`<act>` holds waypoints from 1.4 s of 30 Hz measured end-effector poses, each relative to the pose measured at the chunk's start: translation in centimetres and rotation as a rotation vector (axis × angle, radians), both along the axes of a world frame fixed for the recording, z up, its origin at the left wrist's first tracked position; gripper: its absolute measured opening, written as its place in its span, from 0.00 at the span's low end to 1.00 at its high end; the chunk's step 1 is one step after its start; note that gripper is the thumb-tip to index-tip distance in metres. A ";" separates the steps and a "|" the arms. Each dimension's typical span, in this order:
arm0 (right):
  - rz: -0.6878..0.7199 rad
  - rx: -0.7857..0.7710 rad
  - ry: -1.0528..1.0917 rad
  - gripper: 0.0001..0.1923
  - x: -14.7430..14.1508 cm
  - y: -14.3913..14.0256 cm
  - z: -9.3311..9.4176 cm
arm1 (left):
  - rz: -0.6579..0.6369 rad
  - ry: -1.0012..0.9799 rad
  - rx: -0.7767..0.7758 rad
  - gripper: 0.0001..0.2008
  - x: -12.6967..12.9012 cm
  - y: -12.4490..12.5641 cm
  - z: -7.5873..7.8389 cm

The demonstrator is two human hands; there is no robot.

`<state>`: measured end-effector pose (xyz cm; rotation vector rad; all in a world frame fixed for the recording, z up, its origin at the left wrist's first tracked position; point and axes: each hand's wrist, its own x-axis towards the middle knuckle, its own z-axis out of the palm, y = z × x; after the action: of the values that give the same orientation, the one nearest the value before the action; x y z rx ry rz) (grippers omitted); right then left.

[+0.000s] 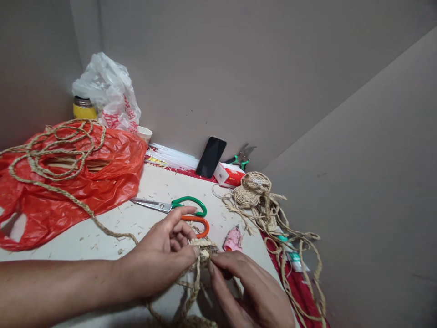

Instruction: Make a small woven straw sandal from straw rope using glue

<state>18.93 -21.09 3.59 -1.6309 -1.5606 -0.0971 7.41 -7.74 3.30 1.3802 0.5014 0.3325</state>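
Between my two hands is a small piece of braided straw rope work, partly covered by the fingers. My left hand grips it from the left, thumb on top and index finger stretched out past it. On the right side, my right hand pinches its edge between thumb and index finger. A braided straw rope hangs down from the piece toward the bottom edge. Just beyond my left hand lie scissors with one green and one orange handle loop. A pink glue gun rests past my right fingertips.
At left, a coil of straw rope lies on a red plastic bag. Behind stand a yellow jar, a white plastic bag and a paper cup. A phone, pruning shears and braided straw bundles line the wall side.
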 end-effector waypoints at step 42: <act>-0.129 0.013 0.033 0.03 -0.3 0.0 -1.1 | 0.026 -0.006 0.418 0.03 -0.7 -1.1 0.1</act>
<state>18.68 -21.07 2.50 -1.7140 -1.4262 -0.1487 6.68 -8.80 3.41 1.7772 0.4609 0.4818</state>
